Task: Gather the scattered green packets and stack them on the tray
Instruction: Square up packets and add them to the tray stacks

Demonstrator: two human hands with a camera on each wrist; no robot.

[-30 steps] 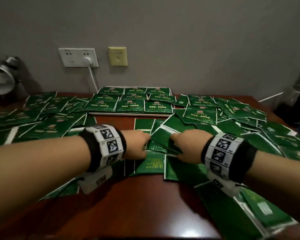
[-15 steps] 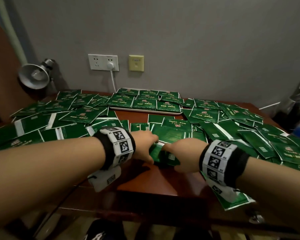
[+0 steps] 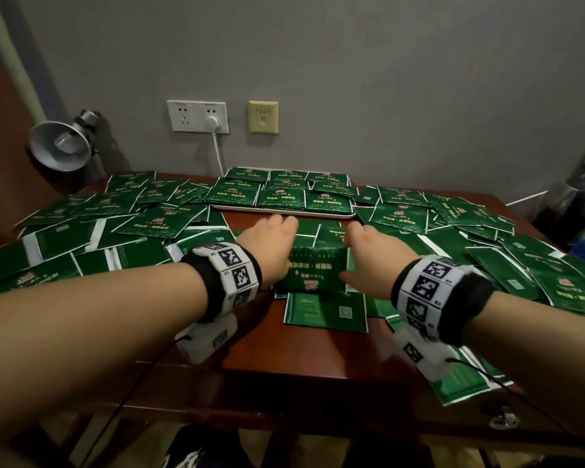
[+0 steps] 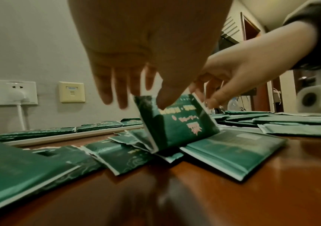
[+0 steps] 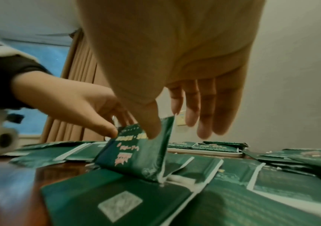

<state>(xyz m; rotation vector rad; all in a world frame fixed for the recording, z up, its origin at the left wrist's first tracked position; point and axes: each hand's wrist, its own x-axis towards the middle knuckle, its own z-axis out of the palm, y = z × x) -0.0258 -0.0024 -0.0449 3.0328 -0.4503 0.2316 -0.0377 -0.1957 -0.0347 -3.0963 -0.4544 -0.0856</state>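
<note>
A bundle of green packets [image 3: 318, 268] stands on its edge at the middle of the table, on top of flat packets. My left hand [image 3: 271, 244] pinches its left side and my right hand [image 3: 368, 251] pinches its right side. The left thumb [image 4: 165, 100] lies on the bundle's printed face, and so does the right thumb [image 5: 150, 126], with the fingers reaching behind. The white tray [image 3: 284, 215] lies just beyond, against the wall, with rows of packets [image 3: 281, 197] on it. Loose packets cover the table to the left [image 3: 81, 238] and right [image 3: 487, 251].
One packet [image 3: 325, 312] lies flat in front of the bundle. A metal lamp [image 3: 61, 143] stands at the back left. A wall socket [image 3: 198, 116] has a white cord running down behind the tray. Dark objects [image 3: 574, 211] stand at the far right. The table's front edge [image 3: 284, 376] is near me.
Both hands moved forward toward the tray. The packets they were gathering low on the table now stand upright as a squared bundle between them.
</note>
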